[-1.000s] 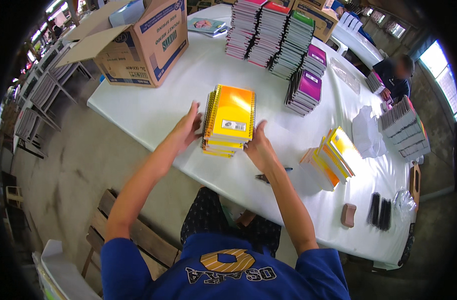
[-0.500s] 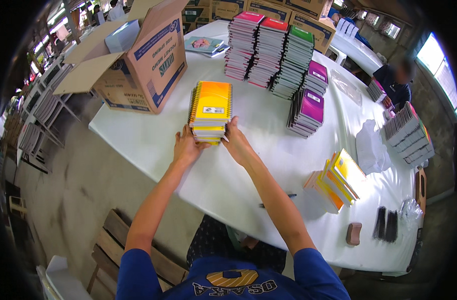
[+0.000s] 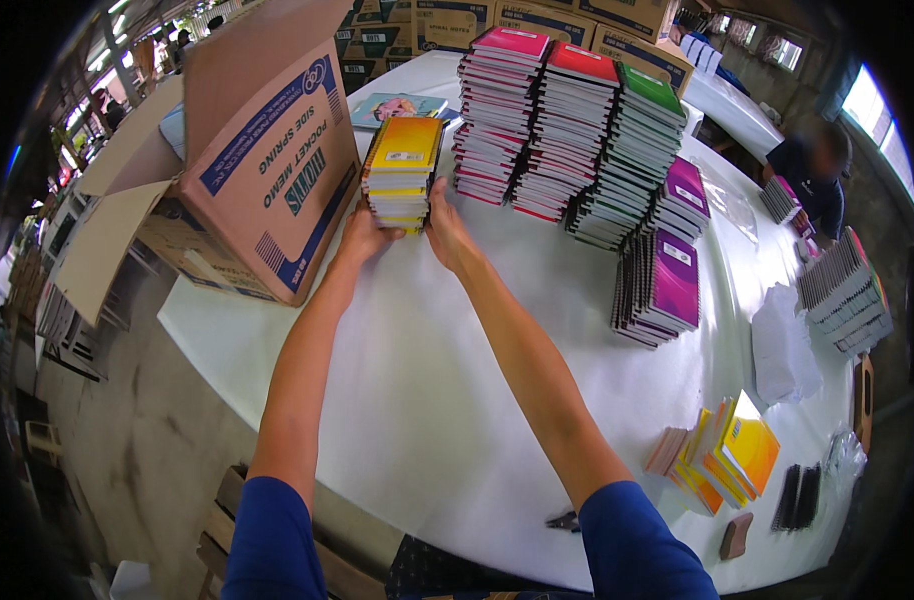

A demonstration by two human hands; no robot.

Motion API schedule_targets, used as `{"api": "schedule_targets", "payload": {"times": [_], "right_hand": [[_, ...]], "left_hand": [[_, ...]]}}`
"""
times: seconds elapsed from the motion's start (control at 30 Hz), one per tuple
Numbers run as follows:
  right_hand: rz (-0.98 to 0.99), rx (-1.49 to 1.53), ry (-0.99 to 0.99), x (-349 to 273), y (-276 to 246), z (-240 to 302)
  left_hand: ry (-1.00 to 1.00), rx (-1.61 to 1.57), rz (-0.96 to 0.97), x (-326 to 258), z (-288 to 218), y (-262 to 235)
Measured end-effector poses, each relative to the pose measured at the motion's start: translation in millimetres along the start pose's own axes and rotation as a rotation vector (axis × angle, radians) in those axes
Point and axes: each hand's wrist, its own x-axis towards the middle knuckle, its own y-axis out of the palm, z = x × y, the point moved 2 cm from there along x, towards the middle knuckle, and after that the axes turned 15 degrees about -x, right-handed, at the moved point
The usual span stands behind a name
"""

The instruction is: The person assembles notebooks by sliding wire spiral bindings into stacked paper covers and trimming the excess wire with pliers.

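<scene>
Between my two hands is an upright pile of yellow spiral notebooks (image 3: 403, 150), its top cover facing up. My left hand (image 3: 363, 236) grips the pile low on its left side, fingers partly hidden. Against the lower right side presses my right hand (image 3: 444, 226). The pile stands between a big cardboard box (image 3: 277, 180) on the left and tall stacks of notebooks on the right: pink (image 3: 495, 110), red (image 3: 569, 130) and green (image 3: 632, 150). Purple notebooks (image 3: 667, 275) form shorter stacks nearer to me.
More yellow notebooks (image 3: 742, 450) lean at the right, near black binding coils (image 3: 797, 497), a brown block (image 3: 736, 537) and a dark tool (image 3: 563, 521). A white plastic bag (image 3: 783, 345) lies beyond. Another person (image 3: 812, 175) sits at the far right. Cartons (image 3: 452, 25) line the back.
My hands have carried the yellow pile farther away across the table, next to the pink stack. The view has shifted forward, so the box and stacks look larger.
</scene>
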Motion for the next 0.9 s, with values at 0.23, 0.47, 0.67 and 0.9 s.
{"api": "schedule_targets", "payload": {"times": [0.23, 0.47, 0.67, 0.9], "right_hand": [[-0.141, -0.273, -0.025, 18.7, -4.2, -15.9], [-0.291, -0.208, -0.072, -0.6, -24.0, -33.5], [-0.273, -0.581, -0.061, -5.6, 9.8, -27.2], [-0.318, -1.666, -0.486, -38.2, -4.1, -24.8]], "left_hand": [[0.036, -0.108, 0.099, 83.2, 13.8, -0.7], [0.028, -0.22, 0.315, 131.7, 15.0, 27.1], [0.055, -0.192, 0.364, 148.1, 42.8, 15.5], [0.086, 0.263, -0.008, 136.7, 19.8, 77.3]]}}
